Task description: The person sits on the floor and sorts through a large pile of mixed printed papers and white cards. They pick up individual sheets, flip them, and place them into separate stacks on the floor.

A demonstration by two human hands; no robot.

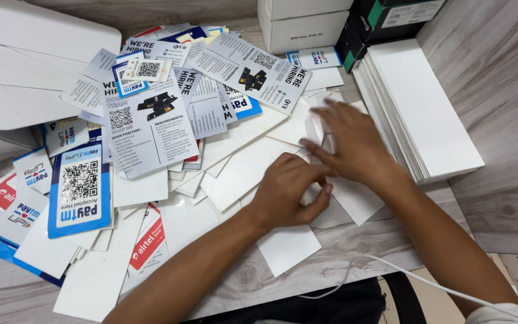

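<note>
Left hand (286, 189) fingers curled, pinching a small white folded card (316, 129), right hand (352, 147) fingers spread flat on it, grey and blue printed leaflets (151, 120) heaped left, stacked white sheets (421, 102) right, white boxes (304, 21) behind, pale wood-grain surface (499, 174)

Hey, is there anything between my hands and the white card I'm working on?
Nothing visible does. Both the left hand and the right hand already rest directly on the white card at the desk's near edge. The pile of printed leaflets lies off to the side.

Matt white paper cards (244, 171) and glossy printed leaflets (151, 129) cover a wood-grain table (343, 246).
</note>
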